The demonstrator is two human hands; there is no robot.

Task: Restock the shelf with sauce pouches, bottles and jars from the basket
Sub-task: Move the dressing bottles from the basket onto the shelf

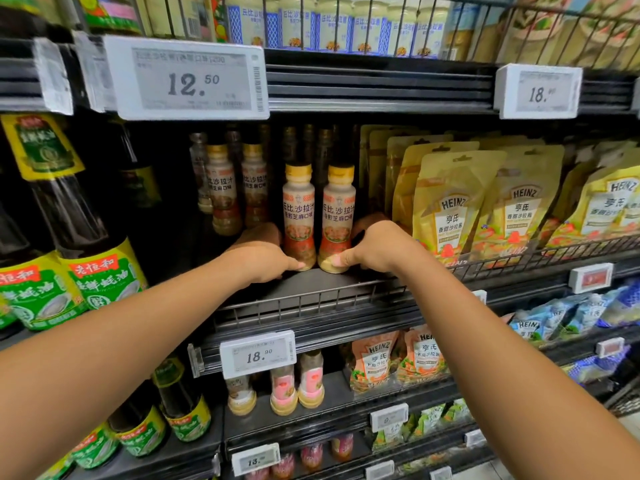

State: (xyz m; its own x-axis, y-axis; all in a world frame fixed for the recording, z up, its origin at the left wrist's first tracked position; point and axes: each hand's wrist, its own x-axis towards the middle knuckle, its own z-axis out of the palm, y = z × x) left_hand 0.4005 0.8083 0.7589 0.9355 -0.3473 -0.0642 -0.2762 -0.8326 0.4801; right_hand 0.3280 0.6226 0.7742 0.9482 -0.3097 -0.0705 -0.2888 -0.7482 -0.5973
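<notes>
Two sesame dressing bottles with yellow caps stand side by side at the front of the middle shelf (311, 282). My left hand (263, 254) grips the base of the left bottle (299, 209), thumb across its front. My right hand (377, 247) grips the base of the right bottle (339, 209) the same way. More bottles of the same kind (225, 188) stand further back to the left. The basket is out of view.
Yellow Heinz pouches (450, 206) fill the shelf right of the bottles behind a wire rail (519, 261). Dark oyster sauce bottles (69, 220) stand at the left. Price tags (187, 77) hang above. Lower shelves hold small bottles (284, 389) and orange pouches (374, 362).
</notes>
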